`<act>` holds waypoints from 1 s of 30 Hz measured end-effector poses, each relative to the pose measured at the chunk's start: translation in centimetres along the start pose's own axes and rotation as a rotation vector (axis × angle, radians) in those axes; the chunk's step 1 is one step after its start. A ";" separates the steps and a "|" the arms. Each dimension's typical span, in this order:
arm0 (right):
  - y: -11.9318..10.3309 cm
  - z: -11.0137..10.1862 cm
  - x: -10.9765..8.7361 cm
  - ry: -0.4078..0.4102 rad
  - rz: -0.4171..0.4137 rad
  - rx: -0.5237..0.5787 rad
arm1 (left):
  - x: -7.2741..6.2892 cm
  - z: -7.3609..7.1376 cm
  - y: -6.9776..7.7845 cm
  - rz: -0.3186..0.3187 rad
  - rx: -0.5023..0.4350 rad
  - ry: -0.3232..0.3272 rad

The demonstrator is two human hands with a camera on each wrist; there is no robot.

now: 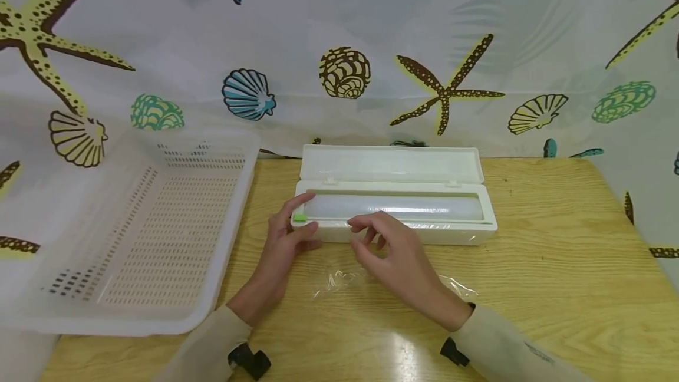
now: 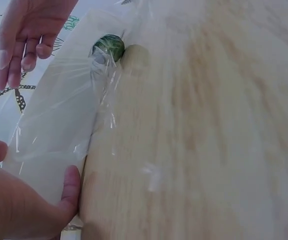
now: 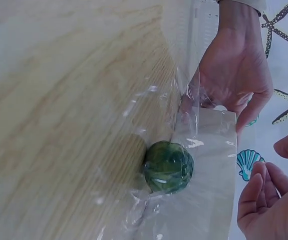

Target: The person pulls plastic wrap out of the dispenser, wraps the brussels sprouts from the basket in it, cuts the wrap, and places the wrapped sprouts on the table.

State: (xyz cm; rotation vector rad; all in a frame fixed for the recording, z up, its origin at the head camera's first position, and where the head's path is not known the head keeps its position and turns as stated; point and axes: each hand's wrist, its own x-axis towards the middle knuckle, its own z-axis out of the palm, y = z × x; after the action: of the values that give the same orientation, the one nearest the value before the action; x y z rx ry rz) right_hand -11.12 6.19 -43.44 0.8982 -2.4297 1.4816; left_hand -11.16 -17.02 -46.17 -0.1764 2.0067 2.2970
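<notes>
A white cling film dispenser (image 1: 403,234) lies on the table with its lid (image 1: 389,164) raised and a roll of film (image 1: 398,207) inside. My left hand (image 1: 283,234) grips its left end beside a green slider (image 1: 299,217), thumb on the front wall. Over the front edge hovers my right hand (image 1: 392,249), its fingers loosely bent and holding nothing. Clear film (image 1: 339,280) spreads from the dispenser's front across the table. Against the front wall, under the film, sits a round leafy green vegetable (image 3: 169,167), like a small cabbage; in the head view it is hidden.
A white perforated plastic basket (image 1: 225,240) stands left of the dispenser, close to my left forearm. Behind the wooden table (image 1: 557,264) hangs a white cloth (image 1: 297,28) printed with shells and starfish. Bare tabletop shows to the right.
</notes>
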 end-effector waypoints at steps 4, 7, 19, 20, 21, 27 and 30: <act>0.0 0.8 0.7 -0.006 0.020 0.024 | 0.2 -0.2 -0.4 0.022 -0.015 -0.019; -0.2 1.5 1.3 -0.012 0.007 0.027 | 0.2 -0.4 -0.6 0.051 -0.020 -0.033; -0.1 3.2 3.6 -0.050 -0.052 -0.015 | -0.3 -0.6 -0.3 0.028 -0.002 -0.019; -0.1 3.4 3.7 -0.048 -0.060 -0.019 | -0.3 -0.7 -0.2 0.021 0.008 -0.015; -0.1 3.5 3.9 -0.047 -0.064 -0.024 | -0.4 -0.7 -0.1 0.015 0.016 -0.013; 0.0 4.2 4.5 -0.054 -0.040 -0.035 | -0.3 -0.8 -0.1 0.016 -0.005 -0.028; 0.0 4.3 4.7 -0.068 -0.024 -0.025 | -0.4 -0.8 -0.3 0.019 -0.035 -0.033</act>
State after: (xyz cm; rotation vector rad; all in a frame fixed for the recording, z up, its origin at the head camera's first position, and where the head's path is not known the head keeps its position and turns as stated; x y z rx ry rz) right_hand -14.22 0.57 -43.58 0.9843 -2.4695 1.4325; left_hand -10.73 -17.82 -46.52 -0.1212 1.9622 2.3308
